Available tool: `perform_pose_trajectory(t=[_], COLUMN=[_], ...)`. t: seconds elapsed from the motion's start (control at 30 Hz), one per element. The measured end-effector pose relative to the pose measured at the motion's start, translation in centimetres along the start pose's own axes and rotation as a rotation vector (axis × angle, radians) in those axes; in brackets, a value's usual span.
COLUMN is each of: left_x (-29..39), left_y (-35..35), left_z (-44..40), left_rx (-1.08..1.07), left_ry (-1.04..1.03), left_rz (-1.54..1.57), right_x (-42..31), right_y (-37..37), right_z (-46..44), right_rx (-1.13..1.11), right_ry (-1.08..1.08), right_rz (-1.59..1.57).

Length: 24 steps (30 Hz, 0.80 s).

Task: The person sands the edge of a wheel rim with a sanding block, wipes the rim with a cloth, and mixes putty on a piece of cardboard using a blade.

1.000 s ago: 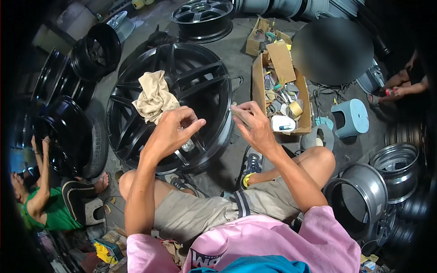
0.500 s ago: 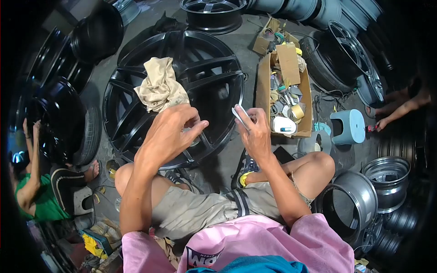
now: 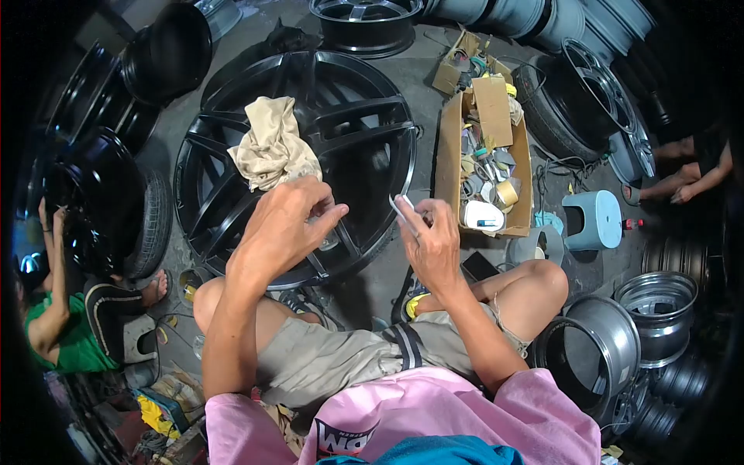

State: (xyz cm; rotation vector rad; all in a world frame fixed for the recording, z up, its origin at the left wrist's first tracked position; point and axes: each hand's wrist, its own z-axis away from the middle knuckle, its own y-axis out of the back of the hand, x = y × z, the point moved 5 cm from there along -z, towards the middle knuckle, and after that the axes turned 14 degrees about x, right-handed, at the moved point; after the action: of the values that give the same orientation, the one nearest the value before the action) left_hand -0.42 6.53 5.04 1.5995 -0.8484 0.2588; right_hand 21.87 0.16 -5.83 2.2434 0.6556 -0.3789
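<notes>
A large black multi-spoke wheel rim [image 3: 364,143] lies face up in front of me. On its spokes rests a crumpled beige cloth [image 3: 273,147]. My left hand [image 3: 288,221] hovers over the rim's near side, just below the cloth, its fingers bent and the thumb apart; nothing shows in it. Whether it touches the cloth or rim I cannot tell. At the rim's right edge, my right hand [image 3: 434,244] pinches a small folded pale sheet [image 3: 403,208], which looks like sandpaper, between fingers and thumb.
An open cardboard box [image 3: 447,147] of tape, discs and tools stands right of the rim, near a light-blue stool [image 3: 593,219]. Metal rims [image 3: 659,310] are at lower right. Another rim [image 3: 364,31] lies ahead. A person in green [image 3: 54,333] works at left; another person's hand [image 3: 686,194] is at right.
My right hand has lowered slightly and turned with the folded sheet. My left hand has barely moved. The person at right has drawn a hand back from the small red object by the stool.
</notes>
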Motion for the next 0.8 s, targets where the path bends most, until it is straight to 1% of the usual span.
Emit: perform_pose_trajectory(t=[0.17, 0.2, 0.33, 0.43, 0.53, 0.63, 0.8], left_x=[0.3, 0.1, 0.2, 0.4, 0.1, 0.2, 0.2], left_y=[-0.1, -0.2, -0.1, 0.0, -0.1, 0.0, -0.3], left_z=[0.1, 0.1, 0.2, 0.2, 0.1, 0.3, 0.2], left_rx=[-0.035, -0.039, -0.029, -0.029, -0.037, -0.046, -0.066], left_ry=[-0.003, -0.007, 0.026, -0.006, -0.018, 0.036, 0.012], left_rz=[-0.026, -0.029, -0.030, -0.017, -0.026, -0.022, -0.030], right_x=[-0.2, -0.3, -0.1, 0.3, -0.7, -0.7, 0.2], right_y=[0.0, -0.1, 0.1, -0.1, 0.1, 0.4, 0.1], right_z=[-1.9, -1.5, -0.5, -1.8, -0.5, -0.4, -1.8], right_rx=[0.049, 0.052, -0.002, 0.050, 0.022, 0.018, 0.093], right_ry=[-0.001, -0.019, -0.019, 0.003, 0.109, 0.141, 0.115], right_rz=[0.035, -0.010, 0.018, 0.047, -0.017, -0.010, 0.013])
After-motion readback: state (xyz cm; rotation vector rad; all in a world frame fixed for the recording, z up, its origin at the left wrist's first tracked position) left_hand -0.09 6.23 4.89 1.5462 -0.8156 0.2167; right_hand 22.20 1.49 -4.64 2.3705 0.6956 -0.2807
